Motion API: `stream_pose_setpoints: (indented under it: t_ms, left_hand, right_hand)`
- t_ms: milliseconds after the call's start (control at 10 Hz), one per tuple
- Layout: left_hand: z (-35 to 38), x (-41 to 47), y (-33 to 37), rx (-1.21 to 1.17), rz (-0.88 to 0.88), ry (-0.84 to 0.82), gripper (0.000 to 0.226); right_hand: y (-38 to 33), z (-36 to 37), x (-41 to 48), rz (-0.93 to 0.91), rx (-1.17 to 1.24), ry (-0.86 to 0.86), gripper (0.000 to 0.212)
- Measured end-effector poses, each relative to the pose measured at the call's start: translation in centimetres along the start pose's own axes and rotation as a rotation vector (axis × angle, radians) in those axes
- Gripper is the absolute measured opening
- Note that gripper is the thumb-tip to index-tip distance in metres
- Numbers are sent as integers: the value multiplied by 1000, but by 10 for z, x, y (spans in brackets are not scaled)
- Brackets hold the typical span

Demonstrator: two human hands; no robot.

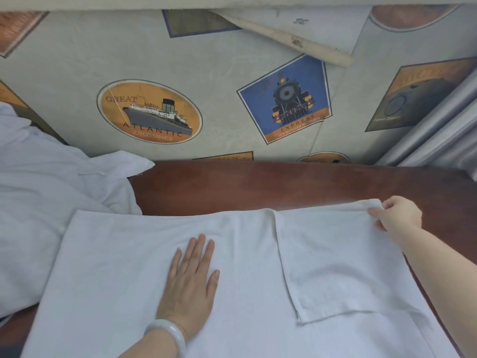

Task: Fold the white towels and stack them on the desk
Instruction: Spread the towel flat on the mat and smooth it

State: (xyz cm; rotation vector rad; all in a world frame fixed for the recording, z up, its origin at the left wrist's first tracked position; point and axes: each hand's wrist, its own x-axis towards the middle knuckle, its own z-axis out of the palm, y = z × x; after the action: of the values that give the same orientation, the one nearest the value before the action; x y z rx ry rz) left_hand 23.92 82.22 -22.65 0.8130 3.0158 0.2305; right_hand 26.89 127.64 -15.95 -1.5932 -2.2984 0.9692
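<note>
**Hands.** The left hand lies palm down on the white towel, a little left of the towel's centre. Its fingers are straight and close together, pressing the cloth flat. A pale bangle circles the wrist near the towel's near edge. The right hand pinches the towel's far right corner between thumb and curled fingers. The two hands are well apart, one flat and one clamped on cloth.

**Towel.** It is spread over the near part of the reddish-brown wooden bench. Its right end is turned back onto itself as a folded flap. The flap's free edge runs from the towel's far edge towards the near side and ends in a loose corner to the right of the left hand.

**Surroundings.** A heap of rumpled white cloth lies against the towel's left edge and spills over that end of the bench. Beyond the towel's far edge comes a bare strip of bench, then a wall with a pale wall covering printed with labels.
- Beyond the towel's left half is an oval ocean-liner label reading "GREAT ATLANTIC CROSSINGS".
- Beyond its middle is a blue steam-locomotive label reading "EXPRESS".
- Beyond its right corner is a camera label.

Higher on the wall, a peeled strip of covering has curled into a roll. A silver ribbed surface slants across the camera label's edge; what it is cannot be told.
</note>
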Motion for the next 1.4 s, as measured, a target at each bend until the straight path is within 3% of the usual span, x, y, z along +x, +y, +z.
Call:
stream_pose_setpoints:
  t_ms: [200,300,400,500,600,800,900,1200,1300,1400]
  left_hand:
    - [1,0,1,13,-6,6,60]
    - [2,0,0,15,-6,4,62]
    - [2,1,0,9,0,4,64]
    - [1,1,0,18,2,7,65]
    - [1,1,0,23,-1,5,66]
    - [-1,1,2,16,-13,8,67]
    - [-2,0,2,14,-16,9,65]
    - [2,-1,0,15,-9,4,63]
    - [1,-1,0,13,-13,-2,63]
    - [-1,-1,2,16,-17,-10,61]
  right_hand:
    - [15,11,-6,-1,213,57,26]
    - [17,2,-37,-268,136,56,48]
    - [33,-3,-108,-760,31,-190,30]
    - [64,2,-179,-1156,-318,-514,23]
    - [86,11,-185,-1270,-398,-470,8]
    - [33,-7,-114,-513,104,-144,21]
    - [13,-13,-61,-340,77,-37,13]
    - [7,13,0,-137,-89,6,14]
    - [7,20,2,-134,-123,22,12]
    - [5,32,-6,-223,-311,118,14]
